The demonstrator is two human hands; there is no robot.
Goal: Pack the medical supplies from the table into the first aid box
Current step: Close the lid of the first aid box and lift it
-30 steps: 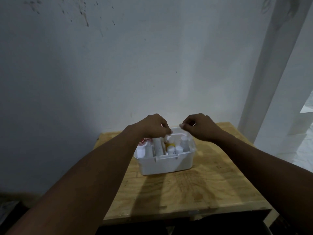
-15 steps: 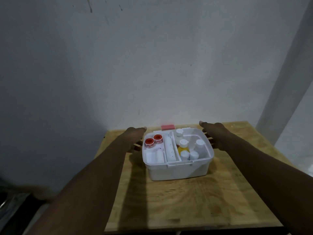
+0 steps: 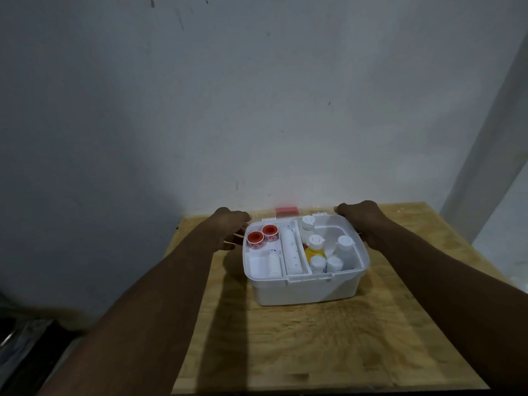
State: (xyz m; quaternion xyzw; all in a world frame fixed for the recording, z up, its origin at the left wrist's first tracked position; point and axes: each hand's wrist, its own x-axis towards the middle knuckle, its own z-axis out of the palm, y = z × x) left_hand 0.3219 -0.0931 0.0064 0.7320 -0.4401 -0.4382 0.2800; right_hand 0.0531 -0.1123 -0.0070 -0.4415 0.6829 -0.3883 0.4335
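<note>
— Fingers (image 3: 236,242) of the left hand (image 3: 230,227): how do they lie?
— Bent, tucked against the left wall of the first aid box (image 3: 303,292), near its far-left corner. Whether they clasp anything there, I cannot tell.
— And the right hand (image 3: 362,222)?
— It is at the box's far-right corner, with its back to the camera. Most of its fingers are hidden behind it, so I cannot tell if they are grasping or loose.
— Where does the box sit?
— On the wooden table (image 3: 385,338), about midway between the left and right edges and nearer the far edge than the near one. Its top is open. Its long axis runs roughly parallel to the table's near edge, and the front catch faces that edge. A red latch (image 3: 286,212) shows just behind the far rim.
— What is inside?
— On the left, two red-capped tape rolls (image 3: 255,238) sit side by side at the far end, with a small white roll (image 3: 273,264) nearer. In the middle slot a long white roll (image 3: 291,252) lies flat, its length pointing from the near edge to the far edge, across the box's long axis. On the right a yellow bottle (image 3: 315,251) stands upright among white bottles (image 3: 344,245), and two bandage rolls (image 3: 318,264) stand on end at the near wall.
</note>
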